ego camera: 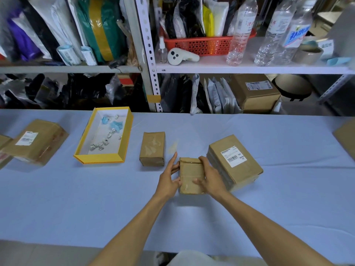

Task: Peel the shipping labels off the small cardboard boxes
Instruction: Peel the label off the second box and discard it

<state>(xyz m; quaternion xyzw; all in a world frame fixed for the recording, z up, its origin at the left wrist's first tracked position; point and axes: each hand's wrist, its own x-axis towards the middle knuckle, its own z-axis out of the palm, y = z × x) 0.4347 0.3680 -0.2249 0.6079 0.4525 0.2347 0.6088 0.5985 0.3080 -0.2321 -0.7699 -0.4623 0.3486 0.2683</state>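
Note:
A small cardboard box (190,174) with no label on its visible top lies at the table's middle. My left hand (170,178) grips its left side and my right hand (210,176) grips its right side. Just right of it sits a bigger cardboard box (241,169) that carries a white shipping label (232,155). A second small bare box (152,148) lies to the upper left. At the far left another cardboard box (41,142) bears a white label (26,138).
A yellow-rimmed tray (84,155) holds several crumpled label scraps. Metal shelves behind the table (76,198) carry bags, a red basket (203,46), water bottles (242,29) and a labelled carton (255,91). Box edges show at the far left and far right.

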